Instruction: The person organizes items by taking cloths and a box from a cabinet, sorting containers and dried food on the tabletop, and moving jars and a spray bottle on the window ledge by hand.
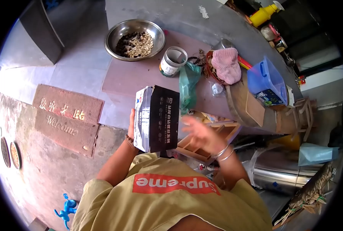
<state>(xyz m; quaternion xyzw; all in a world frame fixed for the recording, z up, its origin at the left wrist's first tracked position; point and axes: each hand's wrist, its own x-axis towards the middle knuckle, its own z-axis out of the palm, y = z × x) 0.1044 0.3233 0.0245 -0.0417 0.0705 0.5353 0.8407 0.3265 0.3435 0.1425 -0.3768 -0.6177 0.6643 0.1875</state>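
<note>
A black and white printed box point(163, 119) is held up in front of my chest. My left hand point(132, 125) is closed round its left, white side, with most of the fingers hidden behind the box. Just right of the box, my right hand point(201, 134) is spread, slightly blurred and apart from it, with nothing in it. Beneath that hand lies a wooden compartment tray point(196, 154). A green plastic bag point(189, 86) rests on the table behind the box, beside an open jar point(173, 61).
On the table point(121, 82) stands a metal bowl point(160, 36) of seeds or nuts. A pink knitted item point(226, 65) and a blue basket point(267, 82) are at the right. A welcome mat point(67, 119) lies on the floor at the left, above a blue toy point(66, 210).
</note>
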